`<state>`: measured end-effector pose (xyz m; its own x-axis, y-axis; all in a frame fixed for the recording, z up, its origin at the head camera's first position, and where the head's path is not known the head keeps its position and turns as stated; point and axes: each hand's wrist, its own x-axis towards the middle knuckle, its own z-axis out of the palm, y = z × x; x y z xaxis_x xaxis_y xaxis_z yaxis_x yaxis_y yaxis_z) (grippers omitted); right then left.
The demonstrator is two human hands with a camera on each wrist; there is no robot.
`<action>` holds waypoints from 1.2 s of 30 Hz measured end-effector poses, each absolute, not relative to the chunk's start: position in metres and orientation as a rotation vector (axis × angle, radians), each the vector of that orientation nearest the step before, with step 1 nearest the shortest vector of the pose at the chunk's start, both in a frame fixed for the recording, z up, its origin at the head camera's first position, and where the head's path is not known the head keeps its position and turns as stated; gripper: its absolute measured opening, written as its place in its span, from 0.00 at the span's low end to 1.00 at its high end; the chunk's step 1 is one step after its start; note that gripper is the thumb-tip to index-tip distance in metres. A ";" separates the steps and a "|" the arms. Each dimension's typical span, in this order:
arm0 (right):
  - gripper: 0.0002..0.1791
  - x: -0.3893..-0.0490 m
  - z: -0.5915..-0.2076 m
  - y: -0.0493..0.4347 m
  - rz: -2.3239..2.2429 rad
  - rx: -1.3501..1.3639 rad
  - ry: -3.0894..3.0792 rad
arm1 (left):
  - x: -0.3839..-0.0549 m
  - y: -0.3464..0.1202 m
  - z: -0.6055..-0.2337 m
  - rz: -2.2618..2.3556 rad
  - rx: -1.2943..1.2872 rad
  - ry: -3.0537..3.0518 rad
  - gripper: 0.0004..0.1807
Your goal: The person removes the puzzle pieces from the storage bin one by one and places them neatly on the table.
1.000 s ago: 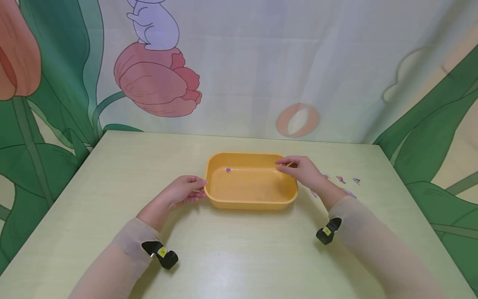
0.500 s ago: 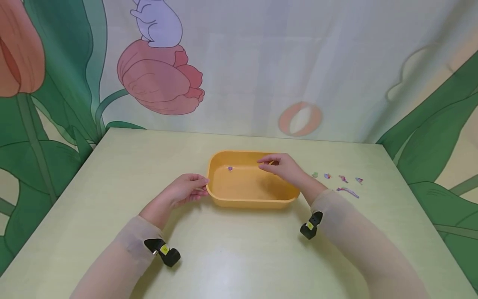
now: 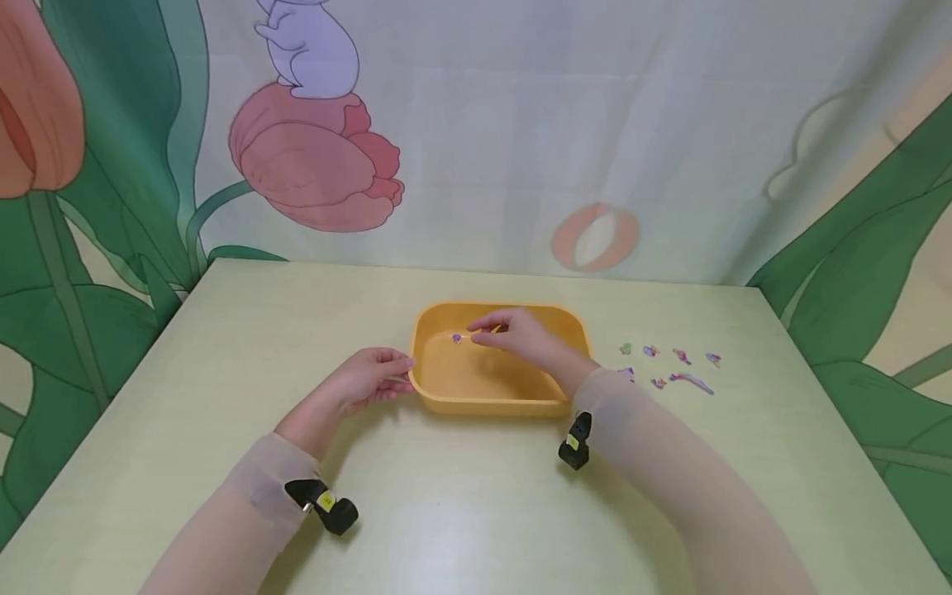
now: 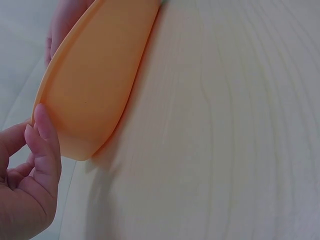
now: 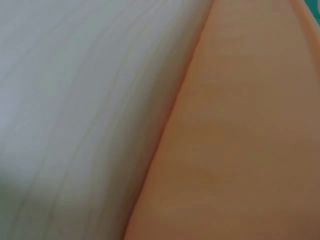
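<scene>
A yellow-orange plastic tray (image 3: 491, 407) sits on the table. Its left rim is pinched between thumb and fingers of my left hand (image 3: 368, 378); the left wrist view shows these fingers (image 4: 45, 145) at the rim from close by. Over the inside of the tray reaches my right hand (image 3: 530, 337), thumb and index finger apart, with nothing visible between them. Just left of its fingertips a small purple piece (image 3: 457, 338) lies on the tray's floor. The right wrist view holds only the tray's outer wall (image 5: 235, 140) and the tabletop; the right hand is outside it.
Right of the tray several small colourful pieces lie on the table, among them a green one (image 3: 625, 349), a pink one (image 3: 681, 356) and a long purple one (image 3: 693, 383). A printed curtain (image 3: 476, 165) hangs behind the table's far edge.
My right hand has moved left from the tray's right rim to near the small purple piece, uncovering the pieces on the table at right. My left hand has stayed at the rim.
</scene>
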<state>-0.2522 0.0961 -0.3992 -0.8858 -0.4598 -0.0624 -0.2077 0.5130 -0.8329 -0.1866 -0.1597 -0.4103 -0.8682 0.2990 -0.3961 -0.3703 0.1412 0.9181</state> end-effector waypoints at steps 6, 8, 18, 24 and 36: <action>0.14 -0.256 -0.416 0.083 -1.302 -0.617 2.495 | -0.184 -0.158 -0.411 1.753 -0.083 1.945 0.18; 0.16 -0.257 -0.422 0.082 -1.255 -0.639 2.493 | -0.184 -0.157 -0.412 1.751 -0.081 1.945 0.18; 0.27 -0.252 -0.434 0.079 -0.739 -0.845 2.571 | -0.184 -0.157 -0.417 1.755 -0.082 1.933 0.17; 0.20 -0.257 -0.437 0.078 -0.739 -0.841 2.602 | -0.186 -0.158 -0.414 1.749 -0.069 1.943 0.19; 0.09 -0.261 -0.438 0.074 -0.915 -0.796 2.581 | -0.189 -0.160 -0.414 1.752 -0.068 1.941 0.21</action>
<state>-0.2605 0.0744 -0.4380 -0.8058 -0.5862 -0.0836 -0.4027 0.6460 -0.6484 -0.1888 -0.1605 -0.4140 -0.8634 0.3006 -0.4051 -0.3723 0.1622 0.9138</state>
